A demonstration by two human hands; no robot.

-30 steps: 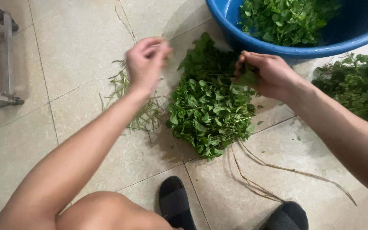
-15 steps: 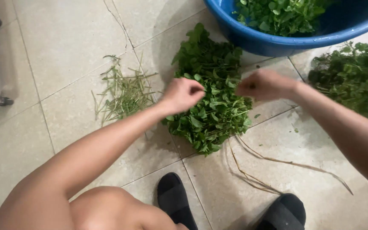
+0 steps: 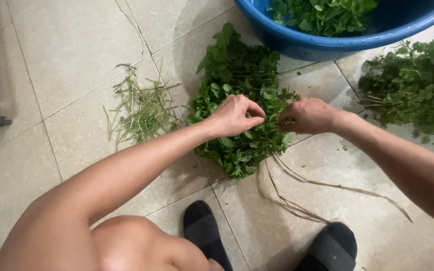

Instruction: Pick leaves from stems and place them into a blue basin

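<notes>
Both hands are down in the herb pile (image 3: pixel 237 115): left hand (image 3: pixel 234 116) and right hand (image 3: pixel 307 115), each grip pinching a sprig. Stripped stems (image 3: pixel 141 113) lie left, picked leaves fill the blue basin (image 3: pixel 327 42) beyond, and an untouched bunch (image 3: pixel 418 85) waits right.

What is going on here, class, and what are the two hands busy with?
A person crouches over a tiled floor, both hands in a pile of leafy greens. The left hand and right hand are closed on sprigs at the middle of the pile. Bare stems lie to the left, a blue basin of leaves sits above, and another bunch lies at the right.
</notes>
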